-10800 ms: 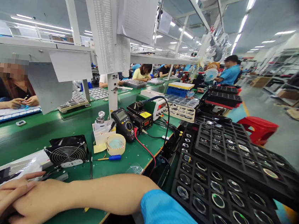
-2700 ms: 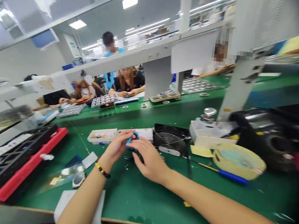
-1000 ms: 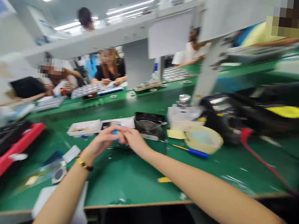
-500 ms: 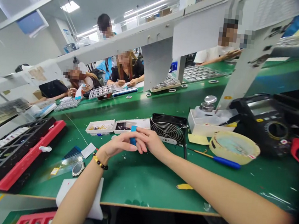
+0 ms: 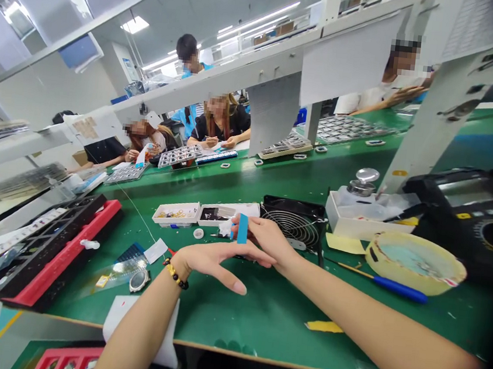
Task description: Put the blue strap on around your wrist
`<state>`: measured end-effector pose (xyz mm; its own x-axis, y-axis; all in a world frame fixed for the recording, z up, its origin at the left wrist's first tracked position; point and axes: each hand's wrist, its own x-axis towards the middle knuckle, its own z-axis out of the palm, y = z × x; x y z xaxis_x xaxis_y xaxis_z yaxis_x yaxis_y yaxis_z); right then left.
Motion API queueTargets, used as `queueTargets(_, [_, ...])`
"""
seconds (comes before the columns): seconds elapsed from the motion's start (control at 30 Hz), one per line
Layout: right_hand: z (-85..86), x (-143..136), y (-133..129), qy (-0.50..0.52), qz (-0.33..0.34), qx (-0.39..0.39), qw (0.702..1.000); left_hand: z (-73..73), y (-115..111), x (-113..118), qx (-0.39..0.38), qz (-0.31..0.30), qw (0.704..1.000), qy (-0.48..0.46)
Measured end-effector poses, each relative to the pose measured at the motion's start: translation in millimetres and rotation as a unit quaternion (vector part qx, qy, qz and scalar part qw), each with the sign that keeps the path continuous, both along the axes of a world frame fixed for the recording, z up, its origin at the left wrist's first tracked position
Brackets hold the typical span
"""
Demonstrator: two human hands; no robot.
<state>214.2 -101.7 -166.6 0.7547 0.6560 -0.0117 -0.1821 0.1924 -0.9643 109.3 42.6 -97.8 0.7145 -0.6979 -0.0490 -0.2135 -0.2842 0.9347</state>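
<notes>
Plainly, the blue strip (image 5: 243, 229) stood upright at the fingertips of the right hand (image 5: 267, 240), but whether these clamped it could not be told. The left hand (image 5: 216, 257) was on the near side, thumb spread apart from the extended fingers. Beyond stood a white tray (image 5: 172, 222), far left, and a black fan (image 5: 293, 220), far right; a round watch-like piece (image 5: 138, 280) lay left on the green table (image 5: 266, 327).

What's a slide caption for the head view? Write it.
Right hand holding a blue strip, left hand close by, over green bench.
</notes>
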Motion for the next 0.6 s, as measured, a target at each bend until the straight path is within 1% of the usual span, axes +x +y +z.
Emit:
queueTargets(0.07, [1.2, -3, 0, 0.023, 0.017, -0.005, 1.000, -4.8, 1, 3, 0.004, -0.006, 1.000, 0.005])
queueTargets(0.1, [2.0, -5, 0, 0.038, 0.042, -0.001, 0.998, -6.5, 2, 4, 0.007, -0.013, 1.000, 0.011])
queueTargets(0.17, [3.4, -11, 0, 0.078, 0.122, 0.023, 0.989, -7.3, 1, 6, 0.012, -0.030, 0.999, 0.025])
queueTargets(0.23, [3.9, -15, -1, 0.107, 0.208, 0.055, 0.971, -4.9, -1, 5, 0.020, -0.044, 0.998, 0.041])
queueTargets(0.27, [3.4, -16, -1, 0.108, 0.240, 0.067, 0.962, -3.0, -2, 4, 0.024, -0.051, 0.997, 0.045])
queueTargets(0.3, [2.4, -17, -1, 0.101, 0.256, 0.073, 0.959, -1.0, -5, 3, 0.024, -0.059, 0.997, 0.045])
queueTargets(0.37, [-0.8, -17, 1, 0.081, 0.261, 0.081, 0.959, 1.2, -13, 1, 0.012, -0.088, 0.995, 0.036])
queueTargets(0.43, [-4.8, -19, 4, 0.069, 0.262, 0.068, 0.960, -0.8, -24, 0, -0.006, -0.140, 0.990, 0.001])
queueTargets(0.53, [-9.8, -29, 9, 0.040, 0.236, 0.006, 0.971, -12.5, -45, 5, -0.020, -0.225, 0.972, -0.070])
queueTargets(0.6, [-11.7, -41, 11, 0.019, 0.211, -0.019, 0.977, -23.1, -59, 13, -0.020, -0.276, 0.956, -0.094])
